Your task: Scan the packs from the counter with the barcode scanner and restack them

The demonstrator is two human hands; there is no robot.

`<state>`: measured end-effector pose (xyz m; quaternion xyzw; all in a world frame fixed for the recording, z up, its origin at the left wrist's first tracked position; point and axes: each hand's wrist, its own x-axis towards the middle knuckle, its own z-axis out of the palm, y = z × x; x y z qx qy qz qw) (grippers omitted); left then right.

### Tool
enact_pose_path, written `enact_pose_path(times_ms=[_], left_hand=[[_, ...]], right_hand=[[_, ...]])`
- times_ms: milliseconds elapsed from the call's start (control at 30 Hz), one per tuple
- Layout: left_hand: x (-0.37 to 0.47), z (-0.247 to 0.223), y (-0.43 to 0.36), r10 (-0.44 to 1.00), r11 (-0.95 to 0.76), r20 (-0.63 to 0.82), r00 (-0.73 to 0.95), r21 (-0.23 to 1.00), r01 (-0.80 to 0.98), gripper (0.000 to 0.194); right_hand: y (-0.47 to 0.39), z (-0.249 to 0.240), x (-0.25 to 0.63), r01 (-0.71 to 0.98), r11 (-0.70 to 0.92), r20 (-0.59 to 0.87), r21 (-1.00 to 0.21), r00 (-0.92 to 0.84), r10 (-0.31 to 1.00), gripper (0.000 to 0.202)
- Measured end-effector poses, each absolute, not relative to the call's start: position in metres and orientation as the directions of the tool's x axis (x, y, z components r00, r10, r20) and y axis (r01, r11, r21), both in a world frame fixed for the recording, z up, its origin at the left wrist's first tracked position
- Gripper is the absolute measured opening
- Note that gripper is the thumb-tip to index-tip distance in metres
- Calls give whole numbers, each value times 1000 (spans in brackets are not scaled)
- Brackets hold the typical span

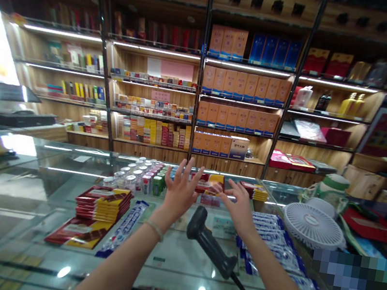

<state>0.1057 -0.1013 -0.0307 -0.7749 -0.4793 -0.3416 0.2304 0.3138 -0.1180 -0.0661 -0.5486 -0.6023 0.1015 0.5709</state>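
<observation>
My left hand [181,189] hovers over the glass counter with its fingers spread, holding nothing. My right hand [239,208] reaches in from the other side, thumb and fingers apart. Between them lies a red and yellow chocolate packet [211,184]; my right fingertips are by its right end, and I cannot tell whether they touch it. A dark barcode scanner [210,243] rests on the glass between my forearms. To the left are stacked red and yellow chocolate packets [103,204] and a blue and white long packet [124,228].
Several blue and white packets [273,243] lie beside my right forearm. Small clear-lidded containers [137,175] stand behind my left hand. More chocolate packets [255,191] sit at the back. A white fan [313,225] and a green-white jug [331,189] stand right. Stocked shelves [240,103] line the wall.
</observation>
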Motion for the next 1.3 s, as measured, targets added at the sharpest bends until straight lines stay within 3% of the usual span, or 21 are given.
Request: enact_pose_path(times_ms=[267, 500, 700, 933, 1200, 1300], left_hand=[[113, -34, -105, 587, -476, 743, 322, -4, 879, 69], [108, -37, -105, 526, -534, 792, 310, 24, 845, 59], [114, -40, -115, 501, -647, 749, 433, -8, 763, 61], [118, -42, -121, 449, -712, 731, 514, -54, 700, 60], [107, -39, -115, 443, -734, 751, 489, -10, 679, 69], [104, -40, -113, 483, -737, 751, 450, 72, 672, 86]], right_hand=[[-133, -59, 300, 605, 424, 624, -674, 159, 765, 27], [-132, -54, 320, 397, 474, 551, -786, 102, 828, 51], [-132, -60, 329, 292, 378, 369, -878, -88, 925, 59], [-134, -61, 321, 88, 360, 345, -929, -149, 927, 63], [-130, -55, 328, 150, 401, 385, -904, -129, 914, 54], [-131, -54, 328, 196, 427, 412, -883, -114, 904, 54]])
